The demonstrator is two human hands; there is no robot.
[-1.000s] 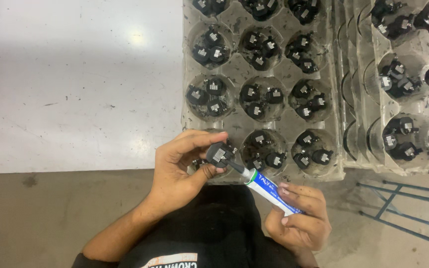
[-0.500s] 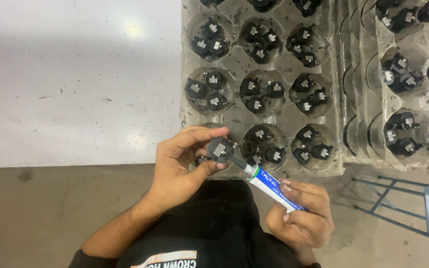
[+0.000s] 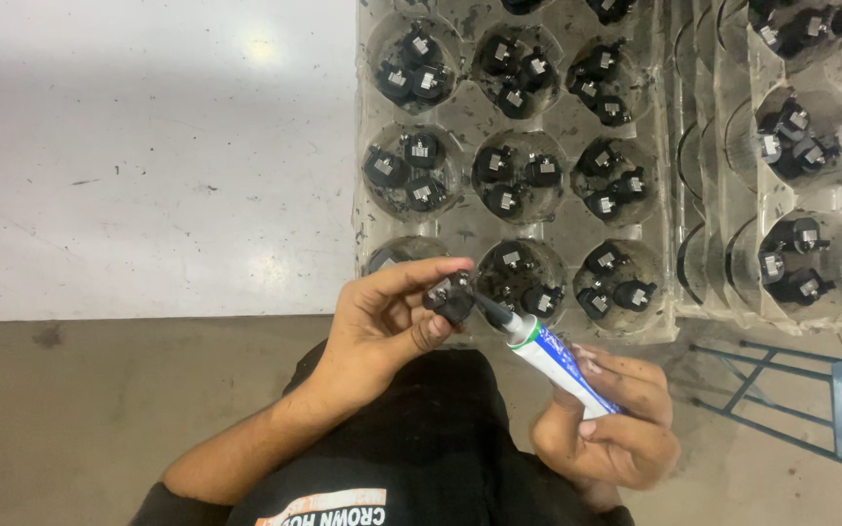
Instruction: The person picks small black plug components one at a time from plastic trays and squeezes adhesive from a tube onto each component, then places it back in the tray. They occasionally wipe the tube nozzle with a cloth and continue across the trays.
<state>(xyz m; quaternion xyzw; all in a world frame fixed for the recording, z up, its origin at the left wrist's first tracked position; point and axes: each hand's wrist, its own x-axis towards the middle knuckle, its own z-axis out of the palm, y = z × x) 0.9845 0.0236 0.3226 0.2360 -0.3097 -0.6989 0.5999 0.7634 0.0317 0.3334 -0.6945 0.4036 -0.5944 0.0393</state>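
My left hand pinches a small black part with a metal insert, just in front of the near edge of a clear plastic tray. My right hand grips a white and blue tube, whose dark nozzle touches the black part. The tray's round cups hold several similar black parts. The near left cup behind my left hand looks empty.
A second stack of clear trays with black parts stands to the right. Both rest on a scuffed white table. Below the table edge lie a concrete floor and a blue-green metal frame.
Both hands and the tube have held their pose with the nozzle against the part. The view has shifted slightly, so the trays sit a little higher in the frame.
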